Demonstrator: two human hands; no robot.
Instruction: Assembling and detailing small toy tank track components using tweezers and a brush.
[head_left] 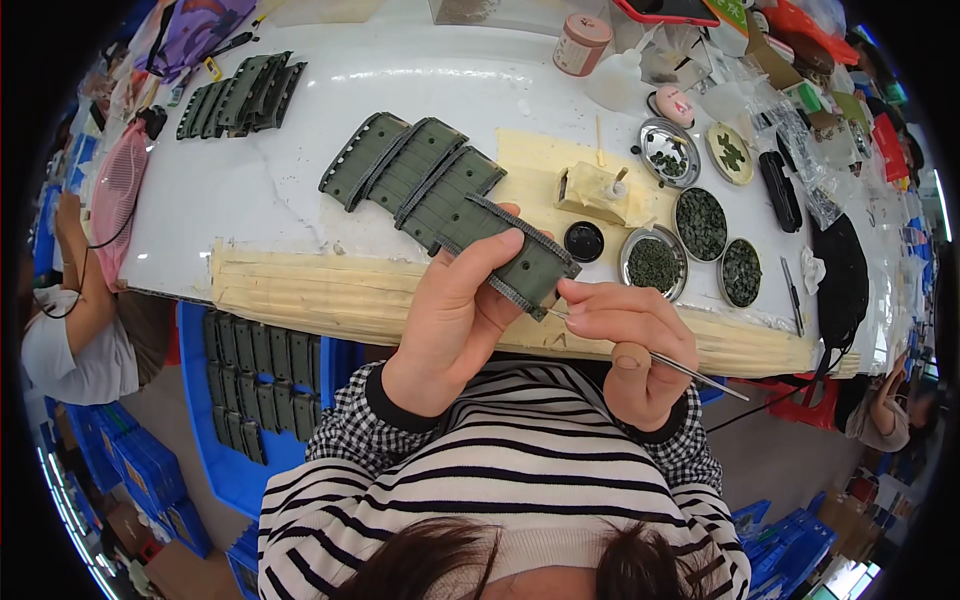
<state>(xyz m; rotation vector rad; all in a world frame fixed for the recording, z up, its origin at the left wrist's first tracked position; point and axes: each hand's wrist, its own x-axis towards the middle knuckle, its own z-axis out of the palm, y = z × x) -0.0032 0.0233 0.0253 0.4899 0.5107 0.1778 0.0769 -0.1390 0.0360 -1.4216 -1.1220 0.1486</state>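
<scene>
My left hand point(447, 325) grips a dark green, slightly curved plastic piece point(530, 272) with ribbed edges, its thumb lying on the top face. Between the fingers of my right hand point(640, 340) is a thin, pointed metal tool point(705, 379). Its tip is close to the piece's near right corner; whether they touch I cannot tell. Just beyond my left hand, several similar green pieces point(420, 165) lie overlapping in a row on the table.
Metal dishes of small dark green bits point(653, 265) stand at right, near a small black cup point(583, 241) and a tape-covered block point(600, 195). More green pieces point(245, 95) lie far left. A blue crate point(215, 455) of such pieces sits below the taped table edge point(300, 290).
</scene>
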